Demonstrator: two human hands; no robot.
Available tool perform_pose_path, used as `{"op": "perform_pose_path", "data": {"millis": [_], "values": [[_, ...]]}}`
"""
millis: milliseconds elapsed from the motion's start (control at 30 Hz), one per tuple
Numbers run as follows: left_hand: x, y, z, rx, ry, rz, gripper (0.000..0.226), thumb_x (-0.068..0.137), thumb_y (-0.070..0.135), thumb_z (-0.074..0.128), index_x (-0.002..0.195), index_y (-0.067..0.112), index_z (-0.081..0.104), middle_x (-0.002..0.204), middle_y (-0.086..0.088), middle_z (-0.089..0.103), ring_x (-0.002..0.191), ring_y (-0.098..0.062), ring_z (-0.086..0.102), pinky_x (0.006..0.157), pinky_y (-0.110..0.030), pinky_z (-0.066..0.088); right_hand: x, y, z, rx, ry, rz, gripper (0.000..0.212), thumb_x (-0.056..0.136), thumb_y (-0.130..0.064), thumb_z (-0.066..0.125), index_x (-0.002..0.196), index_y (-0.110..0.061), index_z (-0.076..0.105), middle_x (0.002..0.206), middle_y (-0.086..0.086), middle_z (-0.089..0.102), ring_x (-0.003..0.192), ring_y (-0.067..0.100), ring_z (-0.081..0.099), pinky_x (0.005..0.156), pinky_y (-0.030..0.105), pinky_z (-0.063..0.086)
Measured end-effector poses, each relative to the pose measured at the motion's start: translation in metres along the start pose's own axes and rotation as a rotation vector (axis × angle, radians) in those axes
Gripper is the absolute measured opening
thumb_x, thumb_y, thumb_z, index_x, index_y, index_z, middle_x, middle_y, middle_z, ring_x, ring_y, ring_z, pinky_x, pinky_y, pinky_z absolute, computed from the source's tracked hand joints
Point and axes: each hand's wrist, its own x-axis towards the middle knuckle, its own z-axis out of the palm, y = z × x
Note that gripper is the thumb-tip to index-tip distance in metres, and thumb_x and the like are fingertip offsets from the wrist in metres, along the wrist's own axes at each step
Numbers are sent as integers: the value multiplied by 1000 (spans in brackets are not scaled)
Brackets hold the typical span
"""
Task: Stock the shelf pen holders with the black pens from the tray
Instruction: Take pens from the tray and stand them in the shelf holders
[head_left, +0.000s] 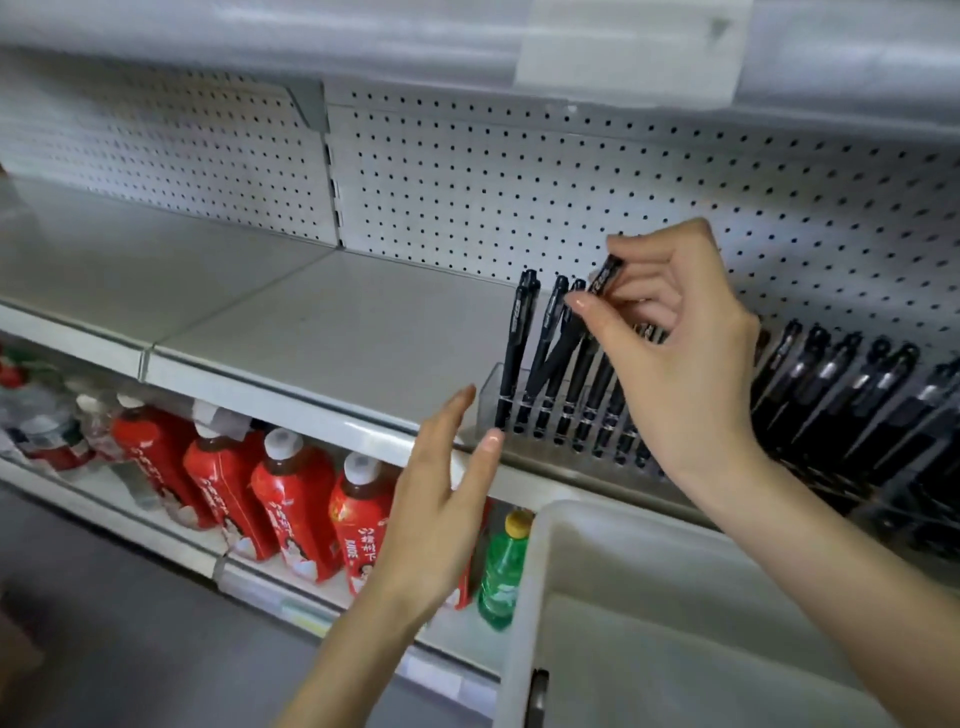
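The black pen (607, 278) we are placing is pinched, tilted, between the thumb and fingers (584, 305) of our right hand (685, 358). Its lower part is hidden behind that hand, so we cannot tell whether it has found a slot. Just below it, at 7 o'clock, a row of standing pens (514, 353) leans in the clear pen holder (491, 395) on the shelf (311, 338). We judge this holder largely filled. At 3 o'clock from it a second rack of dark pens (852, 384) looks packed too.

Our left hand (447, 499) hovers at 7 o'clock from the holder, fingers straight and released, holding nothing. Its thumb is near the holder's front corner, and we cannot tell whether it touches.

The tray (524, 597) sits at 5 o'clock, and we make out no pens in the part that shows. We take this pen for one of the last, with little left beyond seating it.

Red bottles (291, 499) and a green bottle (501, 571) stand on the shelf beneath.
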Motion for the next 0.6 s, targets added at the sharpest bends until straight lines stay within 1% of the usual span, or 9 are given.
{"op": "perform_pose_path", "data": {"millis": [100,200,300,400,467,600], "values": [[3,-3,0,95,-25,69,60,85,64,33,142,47,27,147,29,25,131,18,19,110,-20,21,1,4,5,-21,-35,25,34,79,-14,74,99,-27,50,80,-20,54,80,-7,57,76,14,50],[6,-8,1,140,-51,107,63,84,68,28,143,47,24,149,31,19,132,20,14,109,-19,18,2,6,10,-65,-106,59,29,79,-16,74,100,-20,54,81,-19,55,80,-1,59,77,18,51],[8,-10,3,138,-78,107,65,83,70,27,144,48,21,150,32,14,133,19,11,110,-18,17,0,8,14,-176,-182,44,28,79,-19,75,100,-16,58,79,-19,54,77,3,59,77,23,53],[9,-10,5,123,-94,104,65,82,71,25,144,52,17,150,32,10,133,20,9,108,-16,15,0,6,15,-229,-202,25,28,79,-20,75,102,-16,60,82,-12,57,78,5,59,78,28,53],[11,-9,7,118,-102,105,64,82,71,25,143,53,15,151,32,9,134,17,9,110,-19,15,3,6,15,-250,-217,34,29,79,-20,75,104,-16,59,84,-11,57,80,6,59,79,31,53],[14,-9,9,113,-107,90,63,83,72,25,142,55,14,151,32,6,136,15,9,113,-24,16,8,6,14,-276,-243,54,30,80,-19,74,104,-17,57,81,-14,54,77,4,57,77,25,51]]}}
